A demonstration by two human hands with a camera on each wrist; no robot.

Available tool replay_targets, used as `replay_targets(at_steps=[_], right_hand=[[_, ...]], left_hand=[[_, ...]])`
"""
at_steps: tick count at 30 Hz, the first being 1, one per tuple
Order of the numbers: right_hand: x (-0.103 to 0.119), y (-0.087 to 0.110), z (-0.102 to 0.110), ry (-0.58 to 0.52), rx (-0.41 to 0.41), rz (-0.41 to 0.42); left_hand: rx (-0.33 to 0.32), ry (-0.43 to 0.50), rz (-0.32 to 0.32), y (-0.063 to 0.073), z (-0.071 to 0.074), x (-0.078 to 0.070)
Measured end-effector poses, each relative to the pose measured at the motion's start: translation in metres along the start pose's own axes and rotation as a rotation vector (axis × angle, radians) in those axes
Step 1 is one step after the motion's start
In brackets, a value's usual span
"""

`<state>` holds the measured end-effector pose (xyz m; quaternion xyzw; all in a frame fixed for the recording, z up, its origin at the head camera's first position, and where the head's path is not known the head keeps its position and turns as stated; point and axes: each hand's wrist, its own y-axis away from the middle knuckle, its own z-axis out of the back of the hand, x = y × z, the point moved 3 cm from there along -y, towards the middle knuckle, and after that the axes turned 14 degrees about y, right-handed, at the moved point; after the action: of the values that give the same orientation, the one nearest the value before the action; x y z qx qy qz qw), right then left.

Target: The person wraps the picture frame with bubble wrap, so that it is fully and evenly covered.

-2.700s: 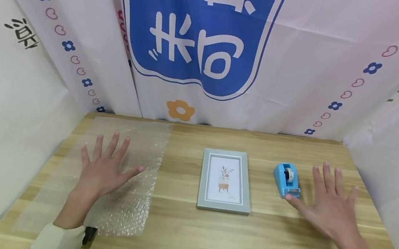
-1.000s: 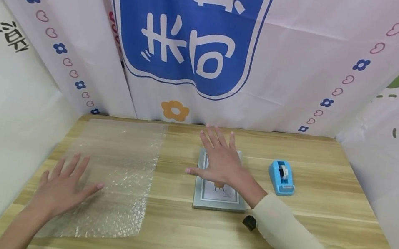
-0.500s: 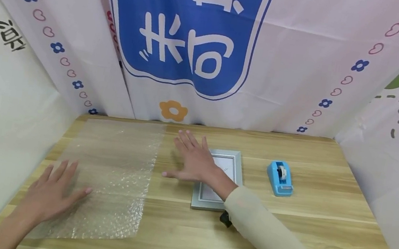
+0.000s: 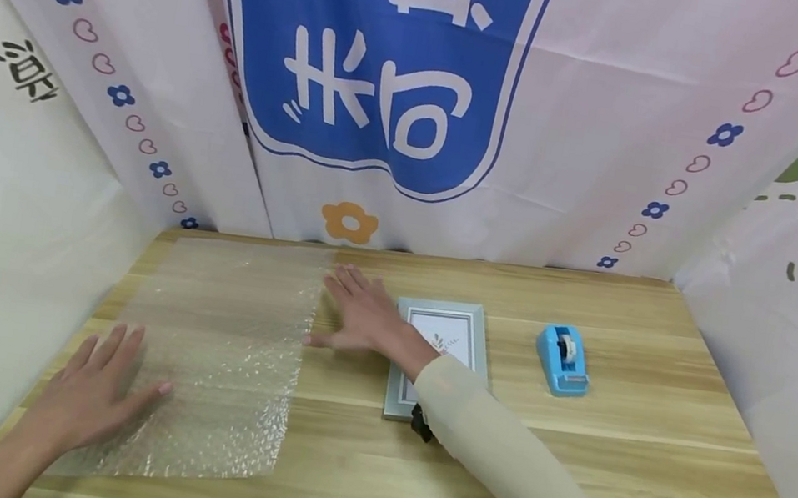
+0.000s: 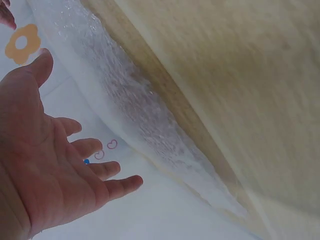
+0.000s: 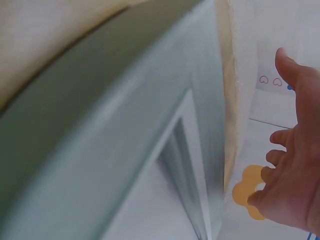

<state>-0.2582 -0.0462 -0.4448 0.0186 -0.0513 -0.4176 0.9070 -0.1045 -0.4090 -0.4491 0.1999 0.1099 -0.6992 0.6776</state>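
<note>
A clear sheet of bubble wrap [image 4: 225, 361] lies flat on the left side of the table. Over its lower left part is my left hand [image 4: 88, 393], fingers spread and holding nothing; the left wrist view shows the bare palm [image 5: 55, 170]. My right hand [image 4: 364, 312] reaches across to the wrap's right edge, its fingertips right at that edge and its fingers extended. Beneath the right wrist sits a grey-green picture frame [image 4: 482, 352] with a potted-plant print, partly hidden by the forearm. Its border [image 6: 200, 65] looms large in the right wrist view.
A blue tape dispenser [image 4: 562, 361] with a small roll stands right of the frame on the wood-grain table [image 4: 641, 483]. A printed white curtain [image 4: 595, 140] hangs along the back edge, and white cloth sides [image 4: 15, 232] flank the table.
My right hand has swung left from beside the tape dispenser, over the picture frame, to the bubble wrap's edge. My left hand has shifted down and left over the wrap.
</note>
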Motion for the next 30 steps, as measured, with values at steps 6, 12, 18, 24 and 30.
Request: replay_targets(at_steps=[6, 12, 18, 24, 30], right_hand=[[0.002, -0.012, -0.005, -0.039, 0.005, 0.040], [0.005, -0.024, -0.006, -0.028, 0.008, 0.067], [0.011, -0.034, -0.004, -0.055, 0.026, 0.059], [0.018, -0.040, -0.008, -0.081, 0.037, 0.063], [0.024, -0.044, -0.008, -0.075, 0.067, 0.076]], left_hand=[[-0.016, 0.041, -0.040, 0.003, -0.001, 0.009], [-0.071, 0.061, -0.093, 0.006, 0.002, 0.017], [-0.044, 0.036, -0.041, 0.006, 0.003, 0.018], [-0.019, 0.002, 0.005, 0.007, 0.003, 0.018], [0.023, -0.024, 0.055, 0.007, 0.002, 0.020]])
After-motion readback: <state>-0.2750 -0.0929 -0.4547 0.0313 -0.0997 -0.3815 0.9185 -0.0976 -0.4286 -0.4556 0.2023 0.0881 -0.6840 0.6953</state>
